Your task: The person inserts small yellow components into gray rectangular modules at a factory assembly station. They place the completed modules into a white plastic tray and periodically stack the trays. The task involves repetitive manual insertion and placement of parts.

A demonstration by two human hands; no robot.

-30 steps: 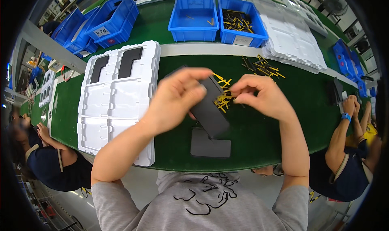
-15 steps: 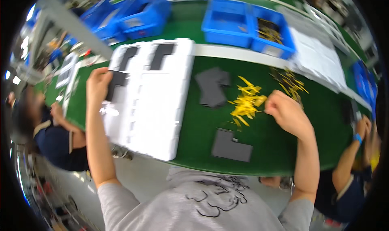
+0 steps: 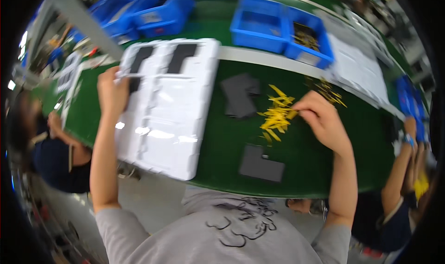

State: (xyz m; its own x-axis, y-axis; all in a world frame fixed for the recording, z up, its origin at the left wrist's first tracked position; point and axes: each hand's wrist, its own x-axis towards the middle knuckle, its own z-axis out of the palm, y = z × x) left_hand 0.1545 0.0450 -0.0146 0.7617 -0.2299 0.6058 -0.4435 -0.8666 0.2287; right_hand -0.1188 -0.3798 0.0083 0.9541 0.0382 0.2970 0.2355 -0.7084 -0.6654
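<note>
Plate (image 3: 134,84) near tray's (image 3: 178,111) left edge, left hand (image 3: 112,92) there, fingers' grip unclear; seating step, probably. Next calls for settling flat. Right hand (image 3: 323,120) pinches yellow strips (image 3: 277,118).

Glossy wht plastic tray (image 3: 180,107); matt dk-grey L-shaped pcs (image 3: 259,167); smooth plastic bins (image 3: 257,39); grey cloth tee (image 3: 185,234)

At the frame's left, the left hand (image 3: 112,92) is hiding part of a dark piece (image 3: 135,84) over the white tray (image 3: 176,111), its grip going unseen. Right of centre, the right hand (image 3: 322,120) is blurring beside the yellow strips (image 3: 277,117), any pinched one showing too small to tell. Far left, a co-worker (image 3: 60,164) is smearing; the lower edge is cutting off the grey shirt (image 3: 222,234).
</note>
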